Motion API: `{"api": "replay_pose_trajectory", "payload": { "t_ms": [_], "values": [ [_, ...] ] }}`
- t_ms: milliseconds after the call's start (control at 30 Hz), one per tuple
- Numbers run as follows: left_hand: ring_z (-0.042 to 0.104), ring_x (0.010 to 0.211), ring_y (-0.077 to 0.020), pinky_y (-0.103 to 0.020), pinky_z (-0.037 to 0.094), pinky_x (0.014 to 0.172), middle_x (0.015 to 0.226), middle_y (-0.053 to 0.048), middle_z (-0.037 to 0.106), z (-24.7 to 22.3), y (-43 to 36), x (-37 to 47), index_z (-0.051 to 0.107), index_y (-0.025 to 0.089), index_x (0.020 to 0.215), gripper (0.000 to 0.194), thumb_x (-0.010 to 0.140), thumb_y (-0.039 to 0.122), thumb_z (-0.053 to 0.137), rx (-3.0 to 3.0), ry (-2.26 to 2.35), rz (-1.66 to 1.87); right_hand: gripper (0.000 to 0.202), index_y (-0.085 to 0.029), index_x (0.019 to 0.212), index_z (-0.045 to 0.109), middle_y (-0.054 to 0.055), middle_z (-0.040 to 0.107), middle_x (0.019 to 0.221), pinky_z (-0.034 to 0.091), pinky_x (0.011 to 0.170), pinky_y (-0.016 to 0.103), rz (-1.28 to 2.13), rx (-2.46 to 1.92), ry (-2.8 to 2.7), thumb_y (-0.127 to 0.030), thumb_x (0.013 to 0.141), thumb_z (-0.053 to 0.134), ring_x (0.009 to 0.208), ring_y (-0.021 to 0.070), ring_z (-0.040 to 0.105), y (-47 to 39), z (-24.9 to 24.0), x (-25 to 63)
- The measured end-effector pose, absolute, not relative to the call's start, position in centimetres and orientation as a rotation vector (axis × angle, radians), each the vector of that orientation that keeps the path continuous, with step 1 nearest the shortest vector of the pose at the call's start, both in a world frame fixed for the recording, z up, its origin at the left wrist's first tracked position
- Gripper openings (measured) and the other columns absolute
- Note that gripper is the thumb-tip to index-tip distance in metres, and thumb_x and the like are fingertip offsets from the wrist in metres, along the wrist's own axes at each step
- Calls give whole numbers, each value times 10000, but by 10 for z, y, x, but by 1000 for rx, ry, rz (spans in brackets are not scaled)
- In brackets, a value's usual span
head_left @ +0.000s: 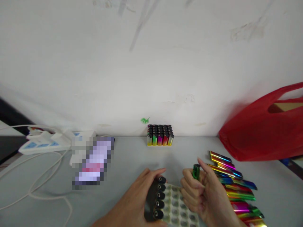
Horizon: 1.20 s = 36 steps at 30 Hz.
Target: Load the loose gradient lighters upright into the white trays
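Observation:
My left hand [134,197] grips the left side of a pale tray [174,195] with rows of round holes. Down the tray's left edge stand several lighters [160,195] with black tops, and its other visible holes hold nothing. Over the tray's right part, my right hand [201,195] is closed around a shiny green lighter [196,171], held upright with one end showing above the fingers. Just right of that hand lie several metallic coloured lighters [241,192] in a loose pile, partly hidden by the hand and wrist.
Against the wall stands a block of upright lighters [160,135] with black tops. A red bag [258,129] sits at the right. At the left are a white power strip [47,143], loose white cables [47,197] and a pixelated phone-like object [96,162].

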<state>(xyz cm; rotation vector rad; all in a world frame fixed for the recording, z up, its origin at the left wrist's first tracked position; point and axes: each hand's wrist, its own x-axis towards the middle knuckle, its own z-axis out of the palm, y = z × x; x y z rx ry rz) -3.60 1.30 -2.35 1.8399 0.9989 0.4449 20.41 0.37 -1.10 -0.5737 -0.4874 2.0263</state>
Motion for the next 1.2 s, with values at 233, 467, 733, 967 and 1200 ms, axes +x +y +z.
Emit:
{"api": "replay_pose_trajectory", "payload": {
  "t_ms": [233, 467, 733, 967, 1200],
  "values": [
    [586, 1396, -358, -475, 430, 1275, 1479, -91, 632, -23, 14, -36, 472, 280, 1627, 1087, 679, 174, 993, 1880, 976, 405, 641, -253, 596, 361, -127, 262, 490, 195, 363, 163, 2043, -478, -447, -616, 973, 730, 392, 32, 127, 3, -23, 203],
    [554, 1446, -346, -471, 389, 1312, 1537, -69, 601, -30, 11, -40, 442, 341, 1658, 1122, 704, 178, 1009, 1882, 992, 437, 635, -254, 598, 354, -125, 250, 489, 175, 357, 163, 2000, -442, -490, -628, 982, 694, 390, 34, 110, 2, -30, 200],
    [564, 1418, -398, -548, 422, 1279, 1546, -85, 584, -61, 18, -43, 385, 383, 1690, 1201, 686, 331, 1043, 1965, 952, 478, 527, -229, 856, 586, -101, 388, 601, 219, 448, 228, 1623, -987, -859, -712, 1066, 569, 459, 83, 220, -5, -13, 196],
    [531, 1458, -414, -573, 394, 1299, 1580, -107, 580, -44, 15, -41, 443, 335, 1673, 1142, 693, 309, 1027, 1916, 997, 422, 377, -241, 886, 622, 27, 573, 990, 460, 878, 294, 1073, -1141, -1388, -512, 1139, 553, 971, 209, 569, -7, -13, 196],
    [484, 1509, -417, -569, 352, 1329, 1633, -115, 557, -43, 16, -39, 453, 300, 1655, 1135, 674, 264, 1022, 1918, 1000, 438, 153, -281, 1061, 678, -4, 635, 991, 476, 868, 274, 887, -1186, -1633, -363, 1148, 583, 967, 188, 632, -7, -19, 198]
  ]
}}
